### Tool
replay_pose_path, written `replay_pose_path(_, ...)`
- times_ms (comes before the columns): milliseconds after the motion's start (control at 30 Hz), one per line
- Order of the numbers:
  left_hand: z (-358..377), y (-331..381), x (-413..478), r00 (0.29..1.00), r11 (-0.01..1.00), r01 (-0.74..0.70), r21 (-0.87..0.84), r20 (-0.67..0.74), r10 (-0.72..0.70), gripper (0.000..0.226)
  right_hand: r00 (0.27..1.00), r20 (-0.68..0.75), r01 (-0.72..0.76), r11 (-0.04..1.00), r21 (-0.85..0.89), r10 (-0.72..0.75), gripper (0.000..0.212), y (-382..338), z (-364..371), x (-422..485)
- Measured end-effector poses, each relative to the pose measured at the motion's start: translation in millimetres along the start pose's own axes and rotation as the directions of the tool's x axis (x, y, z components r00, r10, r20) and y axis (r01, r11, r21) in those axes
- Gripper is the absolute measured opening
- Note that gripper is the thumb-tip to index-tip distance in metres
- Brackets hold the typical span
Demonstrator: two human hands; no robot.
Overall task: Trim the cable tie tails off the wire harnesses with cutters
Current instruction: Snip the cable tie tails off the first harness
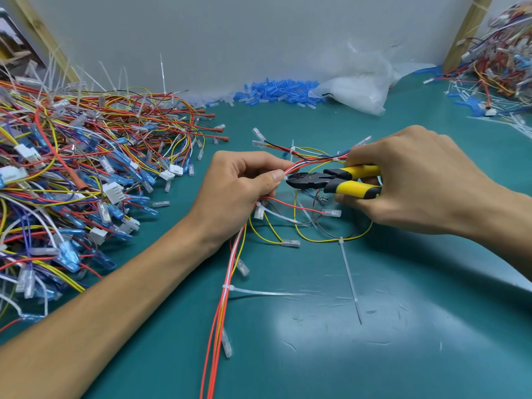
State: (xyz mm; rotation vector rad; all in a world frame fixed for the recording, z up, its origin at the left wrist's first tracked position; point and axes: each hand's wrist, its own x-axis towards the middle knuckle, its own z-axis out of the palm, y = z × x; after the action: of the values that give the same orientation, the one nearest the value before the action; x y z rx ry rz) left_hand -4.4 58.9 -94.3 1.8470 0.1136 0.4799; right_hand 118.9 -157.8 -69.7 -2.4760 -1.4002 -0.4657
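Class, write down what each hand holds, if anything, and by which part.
The left hand pinches the wire harness by its bundled wires; the right hand grips the cutters by their yellow handles.

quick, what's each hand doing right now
Left hand: pinching the wire harness.
Right hand: gripping the cutters.

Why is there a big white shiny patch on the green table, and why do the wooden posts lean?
Head view: the pale patch on the table is probably glare from overhead light; the wooden posts tilt because the wide-angle lens bends things near the edges; the left hand gripping the wire harness and right hand gripping the cutters look sharp.
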Motion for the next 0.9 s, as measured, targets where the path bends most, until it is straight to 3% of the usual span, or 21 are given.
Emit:
replay_pose_path(400,0,0,0,1.0,1.0,-0.026,0.013,0.018,0.026,0.021,0.998,0.061,-0.033,0.997,0.07,0.029,0.042,-5,0,-1)
replay_pose_path(633,1,1,-2,0.999,0.999,-0.042,0.024,0.033,0.041,0.021,0.987,0.161,-0.022,0.997,0.074,0.01,0.035,-6,-7,0)
replay_pose_path(900,-1,2,-2,0.999,0.998,-0.046,0.053,-0.006,0.046,0.021,0.965,0.261,-0.047,0.989,0.141,0.009,0.042,-12,4,-3)
